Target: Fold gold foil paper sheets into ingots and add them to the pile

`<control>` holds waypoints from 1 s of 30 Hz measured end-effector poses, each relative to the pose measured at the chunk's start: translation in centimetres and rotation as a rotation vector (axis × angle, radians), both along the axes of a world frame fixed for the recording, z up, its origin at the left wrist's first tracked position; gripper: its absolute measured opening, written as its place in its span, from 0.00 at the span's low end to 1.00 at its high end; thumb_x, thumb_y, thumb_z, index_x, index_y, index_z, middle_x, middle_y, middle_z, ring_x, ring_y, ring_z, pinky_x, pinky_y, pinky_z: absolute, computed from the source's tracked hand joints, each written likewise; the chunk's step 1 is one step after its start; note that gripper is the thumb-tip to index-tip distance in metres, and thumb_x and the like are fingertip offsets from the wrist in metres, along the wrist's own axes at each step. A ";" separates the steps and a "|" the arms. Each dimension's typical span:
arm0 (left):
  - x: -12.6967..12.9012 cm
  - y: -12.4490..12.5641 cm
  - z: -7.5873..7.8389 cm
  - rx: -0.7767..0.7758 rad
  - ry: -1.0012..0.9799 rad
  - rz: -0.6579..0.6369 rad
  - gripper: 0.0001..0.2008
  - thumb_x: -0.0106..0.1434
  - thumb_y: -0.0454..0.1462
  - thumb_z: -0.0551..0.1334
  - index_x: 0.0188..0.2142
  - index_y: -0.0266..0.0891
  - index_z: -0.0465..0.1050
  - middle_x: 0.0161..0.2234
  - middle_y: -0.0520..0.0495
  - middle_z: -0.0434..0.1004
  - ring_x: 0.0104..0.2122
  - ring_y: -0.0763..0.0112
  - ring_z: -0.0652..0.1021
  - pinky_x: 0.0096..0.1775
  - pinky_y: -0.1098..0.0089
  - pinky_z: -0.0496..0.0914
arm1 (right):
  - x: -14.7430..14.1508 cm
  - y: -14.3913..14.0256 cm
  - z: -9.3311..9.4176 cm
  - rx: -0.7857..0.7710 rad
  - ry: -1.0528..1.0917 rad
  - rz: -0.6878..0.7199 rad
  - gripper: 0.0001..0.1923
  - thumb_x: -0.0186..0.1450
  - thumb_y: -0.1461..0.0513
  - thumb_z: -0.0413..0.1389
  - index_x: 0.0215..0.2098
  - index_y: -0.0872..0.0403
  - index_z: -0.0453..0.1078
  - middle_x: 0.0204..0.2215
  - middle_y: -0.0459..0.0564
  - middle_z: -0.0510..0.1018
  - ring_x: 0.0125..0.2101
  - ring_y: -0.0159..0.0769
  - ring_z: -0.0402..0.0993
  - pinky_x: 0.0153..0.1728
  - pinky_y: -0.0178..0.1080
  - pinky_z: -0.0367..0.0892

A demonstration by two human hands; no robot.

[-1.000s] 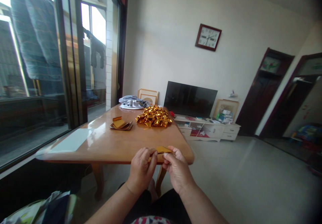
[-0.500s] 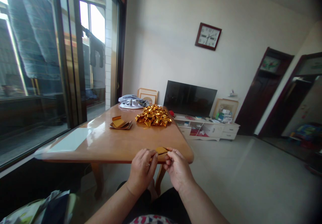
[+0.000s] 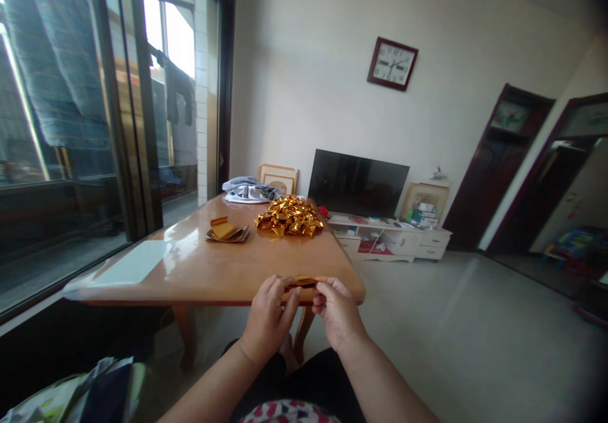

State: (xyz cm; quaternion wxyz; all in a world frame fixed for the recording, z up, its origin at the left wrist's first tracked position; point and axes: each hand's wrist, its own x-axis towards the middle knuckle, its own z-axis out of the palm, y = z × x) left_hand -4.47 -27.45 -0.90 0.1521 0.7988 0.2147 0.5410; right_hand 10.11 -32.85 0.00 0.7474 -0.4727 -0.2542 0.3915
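Between my two hands, at the near edge of the wooden table (image 3: pixel 223 274), is a small folded piece of gold foil paper (image 3: pixel 304 280). My left hand (image 3: pixel 270 306) pinches its left end with thumb and fingers. Its right end is pinched by my right hand (image 3: pixel 336 312). Fingers cover both ends, so only the middle of the paper shows. Farther back lies a heap of shiny folded gold foil pieces (image 3: pixel 291 217). To the left of the heap is a small stack of flat gold paper sheets (image 3: pixel 227 230), its top sheet bent up.
A pale sheet (image 3: pixel 130 262) lies on the table's left side, and folded cloth (image 3: pixel 249 190) rests at the far end. Beyond stand a television (image 3: pixel 358 182) and a white cabinet (image 3: pixel 399 244). Glass sliding doors (image 3: pixel 114 106) line the left. A bag-like bundle (image 3: pixel 80 391) sits at lower left.
The gold paper between my hands has tilted and now shows a narrower, more folded strip. Both hands keep their hold and have shifted only slightly.
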 end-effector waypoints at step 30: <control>2.4 2.2 -3.9 -0.752 -0.411 -0.244 0.20 0.57 0.46 0.69 0.44 0.37 0.73 0.37 0.45 0.81 0.37 0.63 0.80 0.40 0.67 0.73 | -0.5 0.6 -2.3 0.046 -0.180 -0.134 0.20 0.59 0.57 0.63 0.46 0.52 0.63 0.30 0.46 0.77 0.28 0.36 0.78 0.32 0.39 0.75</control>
